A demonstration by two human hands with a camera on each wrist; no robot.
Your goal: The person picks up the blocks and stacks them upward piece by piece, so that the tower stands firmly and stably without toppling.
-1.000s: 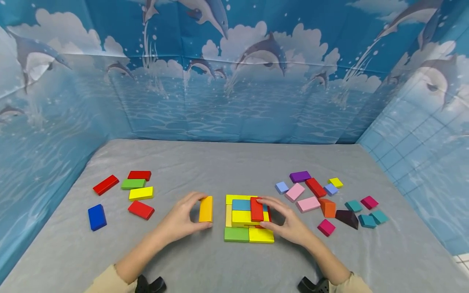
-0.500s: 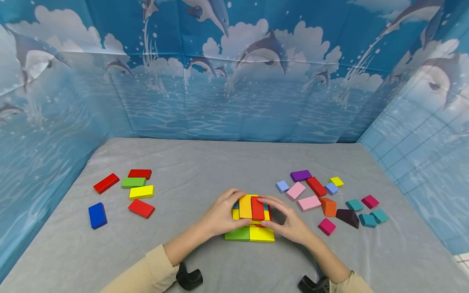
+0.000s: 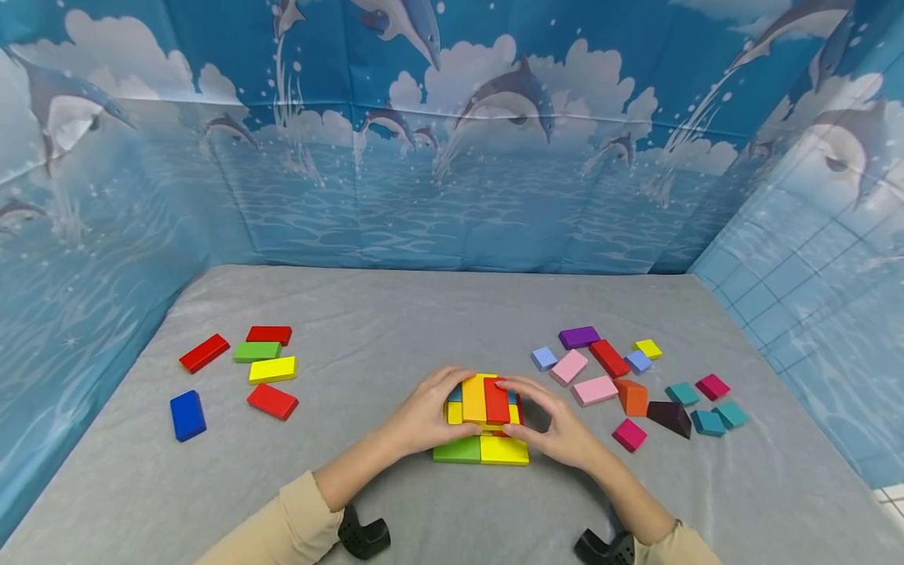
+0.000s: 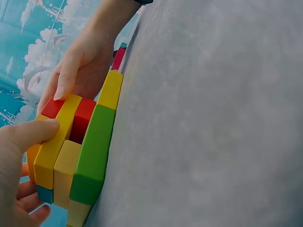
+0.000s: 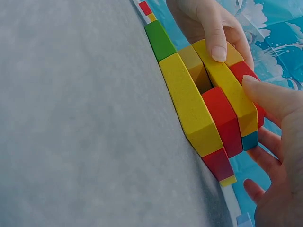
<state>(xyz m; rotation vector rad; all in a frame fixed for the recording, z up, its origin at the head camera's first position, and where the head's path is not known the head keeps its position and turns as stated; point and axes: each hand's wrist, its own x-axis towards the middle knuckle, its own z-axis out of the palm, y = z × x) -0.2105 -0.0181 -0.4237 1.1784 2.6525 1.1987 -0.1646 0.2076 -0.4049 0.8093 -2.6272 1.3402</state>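
In the head view a stack of flat wooden blocks stands in the middle of the cloth. Across its top lie an orange-yellow block [image 3: 473, 402] and a red block [image 3: 497, 402], side by side. My left hand [image 3: 427, 416] pinches the orange-yellow one between thumb and fingers at its near and far ends. The red one is held the same way by my right hand [image 3: 558, 431]. Below, a green block [image 4: 92, 151] and a yellow block [image 5: 189, 104] form the near side of the bottom layer. Both wrist views show the thumbs against the upper layers; fingers partly hide the far side.
Loose blocks lie at the left, among them a blue block [image 3: 187, 416] and a yellow block [image 3: 272, 369]. More are scattered at the right, including a pink block [image 3: 595, 392] and a dark triangular block [image 3: 669, 420]. A dolphin-print curtain [image 3: 452, 196] rises behind the grey cloth [image 3: 395, 314].
My left hand has carried the orange-yellow block rightward onto the stack, against the red block. Over the last half second both hands stay nearly still. The right hand keeps its hold throughout.
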